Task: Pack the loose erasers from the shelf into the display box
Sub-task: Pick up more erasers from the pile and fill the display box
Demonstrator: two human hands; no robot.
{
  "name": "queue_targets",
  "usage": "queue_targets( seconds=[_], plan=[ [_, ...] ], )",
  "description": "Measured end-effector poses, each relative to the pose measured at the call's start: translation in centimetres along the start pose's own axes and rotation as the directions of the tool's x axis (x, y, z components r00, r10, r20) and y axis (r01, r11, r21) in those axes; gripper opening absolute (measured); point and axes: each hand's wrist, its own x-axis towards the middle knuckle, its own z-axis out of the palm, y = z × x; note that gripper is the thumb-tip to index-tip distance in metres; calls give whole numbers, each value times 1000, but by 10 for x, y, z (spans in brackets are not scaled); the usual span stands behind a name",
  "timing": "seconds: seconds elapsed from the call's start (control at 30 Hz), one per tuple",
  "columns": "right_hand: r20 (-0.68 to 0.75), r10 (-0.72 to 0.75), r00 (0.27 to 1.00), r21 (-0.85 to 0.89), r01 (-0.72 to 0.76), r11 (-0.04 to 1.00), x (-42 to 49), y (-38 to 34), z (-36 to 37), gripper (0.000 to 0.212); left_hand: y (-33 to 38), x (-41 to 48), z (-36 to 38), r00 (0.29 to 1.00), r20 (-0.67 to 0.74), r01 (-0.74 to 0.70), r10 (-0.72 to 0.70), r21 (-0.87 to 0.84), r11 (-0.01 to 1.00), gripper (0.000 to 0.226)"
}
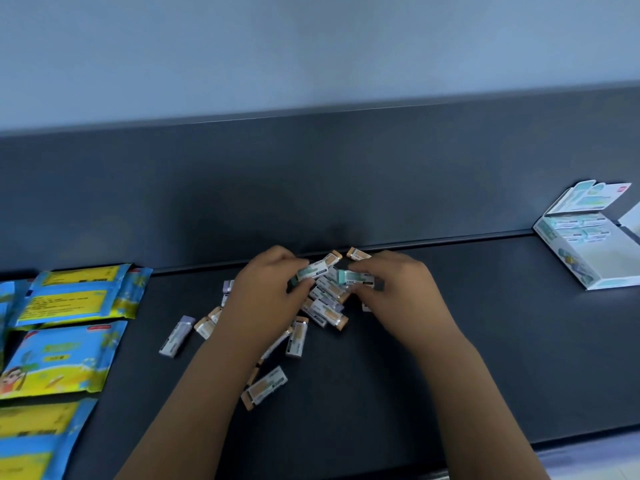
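My left hand (266, 289) has its grip closed, thumb and curled fingertips pinching a small sleeved eraser (313, 270), a white paper wrap with a teal patch. My right hand (398, 289) pinches a second eraser (356, 277) the same way, its teal end poking out towards the first; the two nearly touch. The print on both sleeves is too blurred to read. Under and around my hands the loose erasers (325, 306) lie in a jumbled heap, short rectangular blocks in glossy white sleeves with peach ends, and a lilac-ended eraser (176, 336) lies off to the left. They all rest on the matt dark-grey shelf (450, 341). Well off to the right stands the display box (588, 268), white card with teal printing, its lid flipped up and a few erasers lying inside at the back. At the left edge lie flat, shiny snack-style packets (65, 355) in yellow and blue, their lettering unreadable.
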Motion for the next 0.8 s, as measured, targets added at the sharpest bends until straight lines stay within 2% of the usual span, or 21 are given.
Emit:
queue_targets(
  seconds=[0.17,0.3,0.4,0.53,0.63,0.7,0.8],
  plan=[
    [-23,-83,996,-192,77,978,-1,25,-15,18,32,1,23,1000,16,-17,16,87,996,31],
    [-67,-95,993,-160,83,984,-9,56,-40,15,67,1,45,999,1,-38,38,131,991,20],
    [-76,-113,991,-150,101,984,-19,84,-62,14,100,4,68,998,15,-68,67,188,980,21],
    [-97,-136,986,-159,119,980,-27,123,-88,14,141,6,101,998,-57,29,-22,122,992,19],
    [-119,-133,984,-144,116,983,-32,148,-109,17,162,7,119,995,-64,85,-76,142,986,27],
    [-112,-138,984,-151,121,981,-36,161,-123,18,178,7,127,993,-75,104,-93,158,982,34],
    [-104,-139,985,-155,122,980,-38,178,-137,18,198,10,136,994,-83,88,-77,144,986,31]
  ],
)
